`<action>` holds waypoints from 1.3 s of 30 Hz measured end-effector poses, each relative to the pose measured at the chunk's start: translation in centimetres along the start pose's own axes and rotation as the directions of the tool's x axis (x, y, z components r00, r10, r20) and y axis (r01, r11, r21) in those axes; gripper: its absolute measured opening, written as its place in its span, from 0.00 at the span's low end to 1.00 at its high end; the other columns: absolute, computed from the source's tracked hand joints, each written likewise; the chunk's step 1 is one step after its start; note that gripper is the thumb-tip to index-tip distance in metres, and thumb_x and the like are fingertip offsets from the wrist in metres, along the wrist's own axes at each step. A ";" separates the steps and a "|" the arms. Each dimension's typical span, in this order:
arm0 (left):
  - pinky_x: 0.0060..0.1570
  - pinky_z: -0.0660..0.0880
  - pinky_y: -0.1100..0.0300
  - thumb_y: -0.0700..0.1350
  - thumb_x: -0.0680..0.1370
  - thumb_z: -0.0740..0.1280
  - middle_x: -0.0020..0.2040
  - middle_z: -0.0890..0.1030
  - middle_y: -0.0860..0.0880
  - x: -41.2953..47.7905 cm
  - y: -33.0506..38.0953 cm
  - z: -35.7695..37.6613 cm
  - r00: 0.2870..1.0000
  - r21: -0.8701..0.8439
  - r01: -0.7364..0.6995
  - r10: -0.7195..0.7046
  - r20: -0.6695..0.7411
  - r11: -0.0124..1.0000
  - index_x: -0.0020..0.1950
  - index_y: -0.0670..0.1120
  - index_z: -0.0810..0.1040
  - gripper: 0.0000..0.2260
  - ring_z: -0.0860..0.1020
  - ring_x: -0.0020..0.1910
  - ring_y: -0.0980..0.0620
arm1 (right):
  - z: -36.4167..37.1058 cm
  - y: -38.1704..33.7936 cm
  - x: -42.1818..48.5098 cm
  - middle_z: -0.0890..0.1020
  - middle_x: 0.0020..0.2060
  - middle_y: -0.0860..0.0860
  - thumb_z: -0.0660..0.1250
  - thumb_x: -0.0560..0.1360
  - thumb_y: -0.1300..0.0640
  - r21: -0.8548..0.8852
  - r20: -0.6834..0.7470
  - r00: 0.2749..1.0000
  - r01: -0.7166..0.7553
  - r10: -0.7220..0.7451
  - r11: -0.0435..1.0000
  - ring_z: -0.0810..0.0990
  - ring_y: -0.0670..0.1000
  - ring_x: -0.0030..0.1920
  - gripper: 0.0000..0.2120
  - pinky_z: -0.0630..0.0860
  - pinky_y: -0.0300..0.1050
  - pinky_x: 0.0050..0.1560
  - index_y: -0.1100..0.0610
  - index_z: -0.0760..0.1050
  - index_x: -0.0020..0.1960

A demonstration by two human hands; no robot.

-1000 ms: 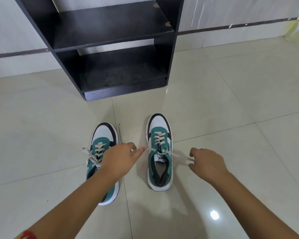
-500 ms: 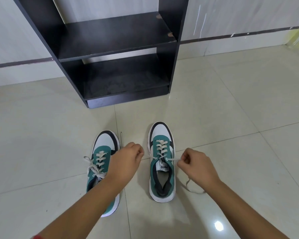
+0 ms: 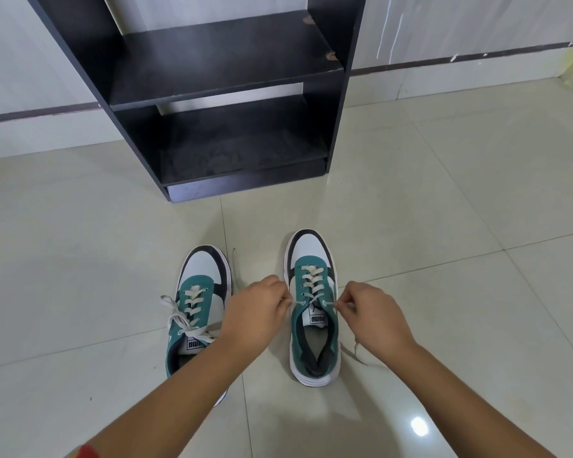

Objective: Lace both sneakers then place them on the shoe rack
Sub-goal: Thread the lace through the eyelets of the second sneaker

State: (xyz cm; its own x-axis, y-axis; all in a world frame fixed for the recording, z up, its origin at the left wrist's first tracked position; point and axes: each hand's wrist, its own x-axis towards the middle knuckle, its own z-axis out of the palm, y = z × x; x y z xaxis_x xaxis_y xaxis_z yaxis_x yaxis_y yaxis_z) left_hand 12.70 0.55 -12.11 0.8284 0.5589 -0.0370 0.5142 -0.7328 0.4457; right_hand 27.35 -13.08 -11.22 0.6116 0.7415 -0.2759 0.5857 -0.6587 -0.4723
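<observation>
Two green, white and black sneakers stand on the tiled floor, toes pointing away from me. The right sneaker [image 3: 313, 292] has a cream lace [image 3: 311, 280] threaded up to the top eyelets. My left hand [image 3: 257, 314] pinches the lace end at the shoe's left side. My right hand [image 3: 369, 312] pinches the other end at the right side, and its loose tail [image 3: 353, 350] trails on the floor. The left sneaker [image 3: 201, 292] sits beside my left forearm, laced, with loose ends lying across it. The black shoe rack [image 3: 225, 94] stands beyond.
The rack has two open shelves and stands against a pale wall with a dark skirting stripe [image 3: 460, 57]. Glossy cream floor tiles [image 3: 444, 209] spread on all sides of the shoes.
Both hands have drawn inward to the top eyelets of the right sneaker, shortening the stretched lace. The view has tilted down, so the rack sits lower in frame.
</observation>
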 end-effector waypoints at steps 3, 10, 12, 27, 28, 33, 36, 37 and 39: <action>0.36 0.71 0.60 0.47 0.77 0.63 0.45 0.79 0.53 -0.6 -1.1 0.3 0.998 0.010 0.057 -0.057 0.008 0.998 0.45 0.48 0.79 0.06 0.77 0.42 0.53 | 0.1 1.3 -0.1 0.79 0.40 0.51 0.62 0.77 0.53 -0.030 -0.018 0.999 -0.038 0.037 0.999 0.78 0.55 0.41 0.09 0.72 0.48 0.40 0.53 0.69 0.39; 0.37 0.76 0.55 0.47 0.78 0.63 0.44 0.78 0.53 -1.1 -2.4 0.7 0.995 0.037 0.095 -0.096 0.024 0.995 0.45 0.48 0.78 0.06 0.76 0.38 0.53 | 0.3 1.8 -0.3 0.82 0.41 0.53 0.62 0.77 0.54 0.023 0.026 0.996 -0.081 0.080 0.996 0.79 0.55 0.42 0.09 0.72 0.47 0.40 0.53 0.69 0.39; 0.36 0.76 0.54 0.47 0.78 0.63 0.44 0.78 0.53 -1.1 -2.5 0.8 0.995 0.042 0.093 -0.094 0.022 0.995 0.44 0.48 0.78 0.06 0.77 0.39 0.53 | 0.0 2.0 -0.3 0.82 0.40 0.53 0.62 0.77 0.53 0.040 0.028 0.995 -0.093 0.092 0.995 0.79 0.54 0.41 0.10 0.72 0.47 0.40 0.54 0.69 0.38; 0.49 0.78 0.51 0.58 0.78 0.59 0.45 0.83 0.52 -2.3 0.3 1.9 0.892 -0.499 0.449 -0.398 0.213 0.741 0.49 0.49 0.80 0.16 0.80 0.42 0.50 | 1.4 -0.3 -3.2 0.80 0.36 0.46 0.57 0.76 0.38 0.212 0.077 0.972 -0.232 0.220 0.949 0.78 0.48 0.38 0.19 0.70 0.43 0.34 0.53 0.75 0.42; 0.51 0.77 0.50 0.56 0.78 0.60 0.47 0.82 0.50 -2.0 0.6 2.1 0.879 -0.548 0.472 -0.418 0.230 0.690 0.51 0.49 0.79 0.15 0.80 0.44 0.50 | 1.7 -0.3 -2.7 0.81 0.38 0.47 0.59 0.76 0.40 0.378 0.107 0.954 -0.300 0.281 0.876 0.78 0.48 0.39 0.18 0.70 0.41 0.35 0.54 0.76 0.43; 0.45 0.76 0.60 0.51 0.72 0.71 0.44 0.81 0.53 -0.2 2.8 2.2 0.830 -0.725 0.467 -0.534 0.161 0.507 0.49 0.47 0.79 0.10 0.79 0.45 0.56 | 2.9 -1.6 -0.9 0.84 0.41 0.52 0.71 0.71 0.55 0.820 0.163 0.902 -0.349 0.399 0.453 0.81 0.50 0.42 0.08 0.73 0.42 0.40 0.59 0.79 0.45; 0.40 0.76 0.61 0.49 0.69 0.74 0.39 0.81 0.51 0.8 2.7 2.3 0.808 -0.691 0.512 -0.559 0.186 0.511 0.45 0.45 0.79 0.10 0.79 0.39 0.55 | 2.9 -2.2 -0.3 0.83 0.37 0.53 0.72 0.69 0.62 0.821 0.157 0.895 -0.353 0.418 0.448 0.80 0.51 0.39 0.04 0.76 0.43 0.42 0.62 0.78 0.43; 0.42 0.78 0.58 0.47 0.70 0.73 0.39 0.81 0.50 1.1 2.5 2.3 0.808 -0.685 0.522 -0.553 0.204 0.509 0.44 0.46 0.79 0.08 0.80 0.39 0.53 | 2.8 -2.3 -0.2 0.81 0.34 0.53 0.71 0.69 0.63 0.832 0.168 0.899 -0.349 0.404 0.431 0.80 0.51 0.37 0.03 0.76 0.43 0.41 0.62 0.78 0.41; 0.44 0.79 0.54 0.44 0.72 0.71 0.39 0.81 0.49 1.3 2.3 2.4 0.815 -0.703 0.507 -0.543 0.202 0.498 0.42 0.46 0.78 0.03 0.80 0.41 0.50 | 2.3 -2.6 -0.2 0.79 0.31 0.51 0.69 0.71 0.65 0.860 0.191 0.912 -0.334 0.363 0.385 0.78 0.46 0.31 0.02 0.74 0.36 0.34 0.61 0.76 0.40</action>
State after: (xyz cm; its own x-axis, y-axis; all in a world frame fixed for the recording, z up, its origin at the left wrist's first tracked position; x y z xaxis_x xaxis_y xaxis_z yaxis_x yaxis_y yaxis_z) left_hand 15.45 -1.35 -13.31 0.4405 0.7751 -0.4530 0.5200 0.1911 0.8325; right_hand 24.46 -11.27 -11.88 0.6682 0.4619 -0.5832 -0.4361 -0.3919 -0.8101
